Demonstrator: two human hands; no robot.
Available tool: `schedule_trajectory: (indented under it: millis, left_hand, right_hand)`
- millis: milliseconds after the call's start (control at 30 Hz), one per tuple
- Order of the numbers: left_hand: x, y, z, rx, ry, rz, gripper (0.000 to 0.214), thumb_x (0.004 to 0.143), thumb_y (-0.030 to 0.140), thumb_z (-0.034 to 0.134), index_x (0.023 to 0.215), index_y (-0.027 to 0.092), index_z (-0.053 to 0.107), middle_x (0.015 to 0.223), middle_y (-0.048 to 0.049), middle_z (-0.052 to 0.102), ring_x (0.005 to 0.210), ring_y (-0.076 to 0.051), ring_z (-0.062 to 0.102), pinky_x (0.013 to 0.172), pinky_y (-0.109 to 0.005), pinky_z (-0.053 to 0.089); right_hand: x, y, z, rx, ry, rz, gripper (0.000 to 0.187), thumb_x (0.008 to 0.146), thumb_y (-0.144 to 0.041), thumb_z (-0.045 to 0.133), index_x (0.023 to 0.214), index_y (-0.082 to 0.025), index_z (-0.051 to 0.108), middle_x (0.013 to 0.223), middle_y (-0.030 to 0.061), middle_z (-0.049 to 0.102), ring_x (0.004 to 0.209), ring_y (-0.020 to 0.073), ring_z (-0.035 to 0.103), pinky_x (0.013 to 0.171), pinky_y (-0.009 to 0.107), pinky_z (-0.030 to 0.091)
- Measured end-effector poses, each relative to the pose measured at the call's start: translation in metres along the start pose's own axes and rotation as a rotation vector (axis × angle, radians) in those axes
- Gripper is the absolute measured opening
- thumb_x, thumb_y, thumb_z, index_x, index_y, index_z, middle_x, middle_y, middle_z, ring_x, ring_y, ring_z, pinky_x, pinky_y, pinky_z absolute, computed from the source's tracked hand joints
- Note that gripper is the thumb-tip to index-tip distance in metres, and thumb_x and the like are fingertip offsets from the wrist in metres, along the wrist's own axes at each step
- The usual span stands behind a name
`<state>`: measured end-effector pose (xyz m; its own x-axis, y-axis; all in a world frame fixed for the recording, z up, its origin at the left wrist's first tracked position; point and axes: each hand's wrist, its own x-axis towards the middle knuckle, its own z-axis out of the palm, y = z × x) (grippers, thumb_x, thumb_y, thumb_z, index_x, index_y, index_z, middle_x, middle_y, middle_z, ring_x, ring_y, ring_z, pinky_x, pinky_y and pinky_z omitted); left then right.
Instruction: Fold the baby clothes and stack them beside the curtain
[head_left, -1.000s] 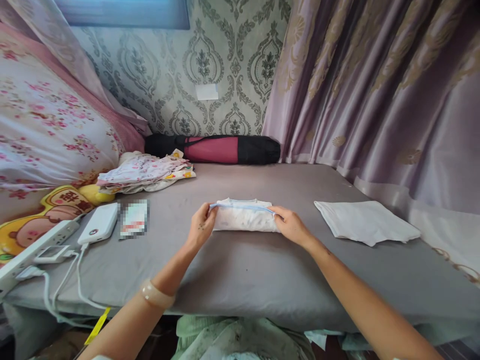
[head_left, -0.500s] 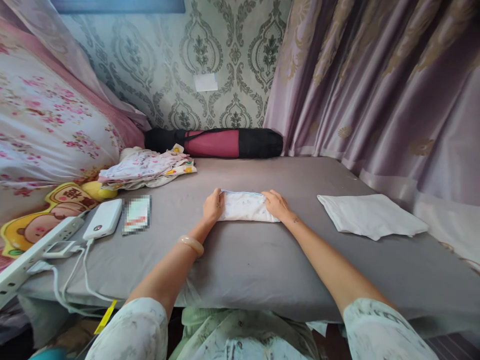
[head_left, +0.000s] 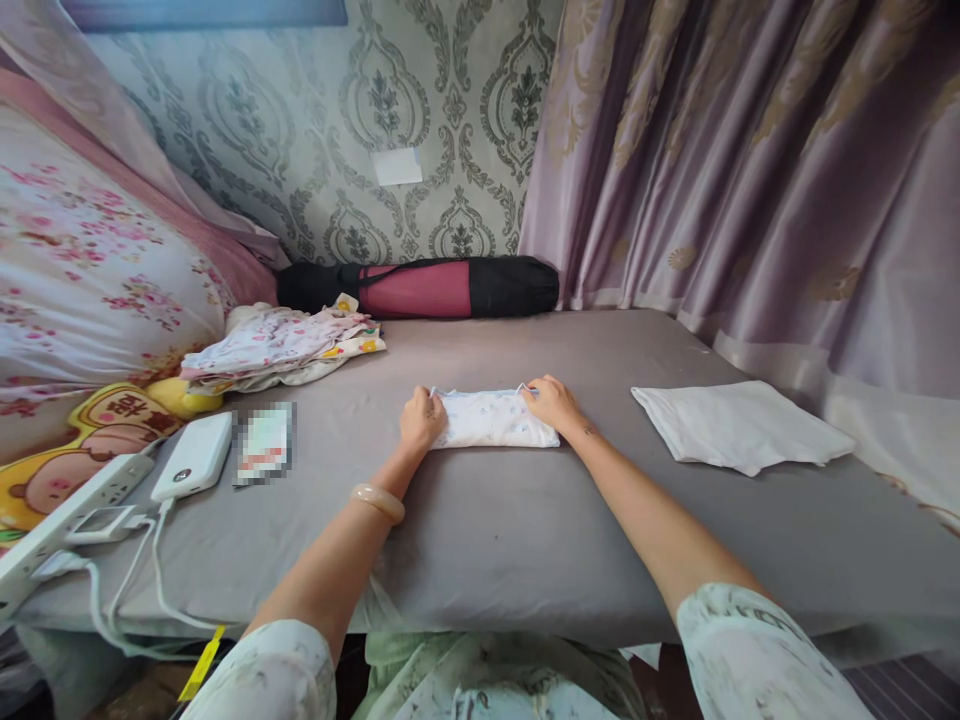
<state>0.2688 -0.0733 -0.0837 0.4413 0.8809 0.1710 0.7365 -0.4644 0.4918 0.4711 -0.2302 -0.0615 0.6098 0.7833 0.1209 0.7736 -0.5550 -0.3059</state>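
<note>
A small white printed garment (head_left: 491, 420) lies folded flat on the grey mattress (head_left: 487, 520), its blue-trimmed edge on the far side. My left hand (head_left: 420, 420) pinches its left end, fingers curled on the cloth. Its right far corner is held by my right hand (head_left: 551, 402), fingers closed on the fabric. Both forearms reach straight out over the mattress; a pale bangle (head_left: 379, 498) sits on my left wrist.
A folded white cloth (head_left: 735, 428) lies to the right. A pile of printed baby clothes (head_left: 285, 345) and a black-and-red rolled bag (head_left: 420, 287) sit at the back. A white power bank (head_left: 193, 455), power strip (head_left: 67, 515) and cables lie left. Purple curtains (head_left: 750, 170) hang right.
The garment's raised blue-trimmed edge has been laid down flat and both hands moved farther out with it, now pressing its ends on the mattress.
</note>
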Motion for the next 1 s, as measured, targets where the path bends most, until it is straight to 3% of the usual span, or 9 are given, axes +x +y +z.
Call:
schedule_trajectory:
  millis: [133, 233, 333, 433, 500, 667, 867, 1000]
  left_hand:
    - [0.005, -0.007, -0.004, -0.044, 0.001, -0.021, 0.023, 0.094, 0.029, 0.039, 0.107, 0.017, 0.053, 0.099, -0.0151, 0.068, 0.095, -0.025, 0.064, 0.078, -0.033, 0.045]
    - [0.004, -0.007, -0.011, 0.007, 0.059, 0.017, 0.026, 0.093, 0.026, 0.04, 0.111, 0.013, 0.052, 0.105, -0.0184, 0.064, 0.1, -0.026, 0.061, 0.082, -0.036, 0.046]
    - [-0.008, 0.004, -0.016, 0.126, 0.09, 0.256, 0.03, 0.094, 0.026, 0.035, 0.112, 0.012, 0.054, 0.114, -0.02, 0.061, 0.109, -0.028, 0.056, 0.09, -0.04, 0.044]
    - [-0.026, 0.023, -0.011, 0.186, -0.041, 0.575, 0.035, 0.096, 0.028, 0.033, 0.12, 0.015, 0.054, 0.126, -0.0153, 0.059, 0.124, -0.028, 0.047, 0.102, -0.044, 0.036]
    - [-0.034, 0.033, -0.005, 0.219, -0.136, 0.651, 0.04, 0.096, 0.028, 0.033, 0.131, 0.017, 0.05, 0.139, -0.0126, 0.052, 0.136, -0.03, 0.035, 0.11, -0.049, 0.028]
    - [-0.035, 0.035, 0.006, 0.267, -0.282, 0.569, 0.051, 0.099, 0.037, 0.025, 0.144, 0.018, 0.038, 0.152, -0.0097, 0.038, 0.143, -0.032, 0.023, 0.115, -0.054, 0.017]
    - [-0.028, 0.029, 0.009, 0.245, -0.31, 0.576, 0.057, 0.098, 0.046, 0.024, 0.147, 0.017, 0.033, 0.154, -0.011, 0.033, 0.144, -0.032, 0.021, 0.115, -0.055, 0.016]
    - [-0.021, 0.026, 0.003, 0.248, -0.4, 0.588, 0.056, 0.098, 0.045, 0.026, 0.147, 0.019, 0.034, 0.154, -0.0122, 0.032, 0.144, -0.033, 0.02, 0.114, -0.056, 0.018]
  right_hand:
    - [0.0, 0.0, -0.002, -0.023, 0.028, 0.062, 0.031, 0.094, -0.032, 0.044, 0.113, -0.02, 0.066, 0.116, 0.0107, 0.062, 0.107, 0.0244, 0.059, 0.086, 0.033, 0.046]
    - [-0.011, -0.009, -0.006, -0.077, 0.107, 0.019, 0.037, 0.096, -0.021, 0.035, 0.119, -0.018, 0.063, 0.122, 0.0138, 0.06, 0.111, 0.0256, 0.056, 0.093, 0.036, 0.043]
    - [-0.028, -0.029, -0.005, -0.069, 0.111, -0.179, 0.043, 0.096, -0.017, 0.029, 0.13, -0.016, 0.056, 0.136, 0.0131, 0.052, 0.126, 0.0246, 0.046, 0.106, 0.038, 0.033]
    - [-0.041, -0.049, 0.003, -0.025, 0.021, -0.389, 0.048, 0.098, -0.028, 0.027, 0.141, -0.015, 0.045, 0.149, 0.0102, 0.041, 0.14, 0.0242, 0.029, 0.116, 0.044, 0.017]
    - [-0.044, -0.057, 0.009, -0.021, -0.051, -0.431, 0.051, 0.099, -0.032, 0.026, 0.145, -0.015, 0.039, 0.153, 0.0092, 0.034, 0.144, 0.0248, 0.021, 0.117, 0.049, 0.011]
    - [-0.039, -0.051, 0.02, -0.033, -0.131, -0.417, 0.055, 0.098, -0.034, 0.022, 0.148, -0.016, 0.034, 0.155, 0.0077, 0.03, 0.145, 0.0245, 0.017, 0.117, 0.052, 0.007]
    - [-0.037, -0.04, 0.032, -0.031, -0.127, -0.415, 0.055, 0.097, -0.032, 0.023, 0.15, -0.016, 0.031, 0.155, 0.0069, 0.03, 0.144, 0.0247, 0.02, 0.116, 0.052, 0.012]
    - [-0.033, -0.04, 0.026, -0.012, -0.183, -0.394, 0.055, 0.098, -0.034, 0.021, 0.15, -0.019, 0.031, 0.155, 0.0062, 0.029, 0.145, 0.0243, 0.019, 0.117, 0.051, 0.013]
